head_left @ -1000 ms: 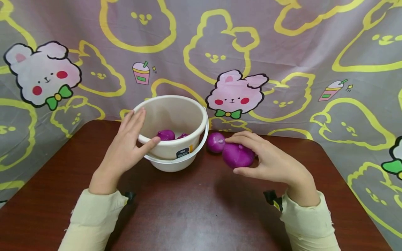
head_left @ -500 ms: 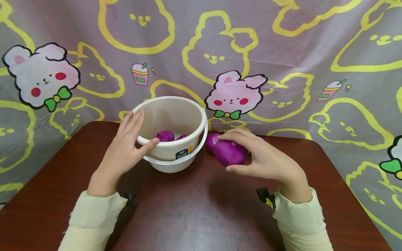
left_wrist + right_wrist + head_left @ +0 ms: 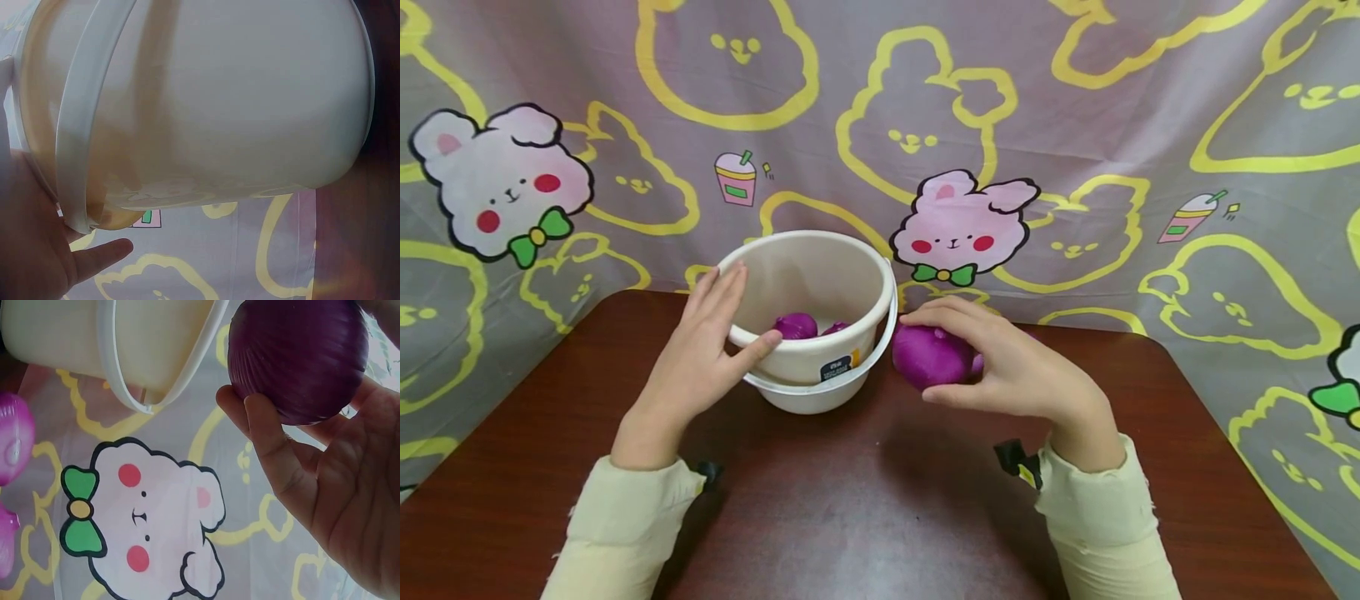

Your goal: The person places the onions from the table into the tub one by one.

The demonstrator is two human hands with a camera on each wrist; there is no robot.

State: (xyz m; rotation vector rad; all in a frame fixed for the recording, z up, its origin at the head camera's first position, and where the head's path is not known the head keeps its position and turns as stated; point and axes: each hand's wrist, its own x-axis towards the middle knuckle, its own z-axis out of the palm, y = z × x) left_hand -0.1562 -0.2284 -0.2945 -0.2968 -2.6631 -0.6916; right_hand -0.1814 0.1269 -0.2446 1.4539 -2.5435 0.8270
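A white bucket (image 3: 812, 367) with a swing handle stands at the back of the table. My left hand (image 3: 692, 358) grips its left rim, thumb and fingers over the edge; in the left wrist view one finger (image 3: 106, 257) sticks out beside the outer wall. Inside the bucket lie a purple onion (image 3: 796, 325) and part of another. Just right of the bucket, my right hand (image 3: 1015, 367) holds a large purple onion (image 3: 931, 354) between thumb and fingers, above the table. In the right wrist view the onion (image 3: 297, 359) sits in the fingers.
Two more purple onions, one upper (image 3: 14, 437) and one lower (image 3: 5, 540), show at the left edge of the right wrist view; the right hand mostly hides them in the head view. A patterned curtain (image 3: 820, 150) hangs behind the brown table (image 3: 820, 508).
My right hand has moved left with the onion, bringing it close to the bucket and in front of another onion. The left hand and bucket have stayed in place.
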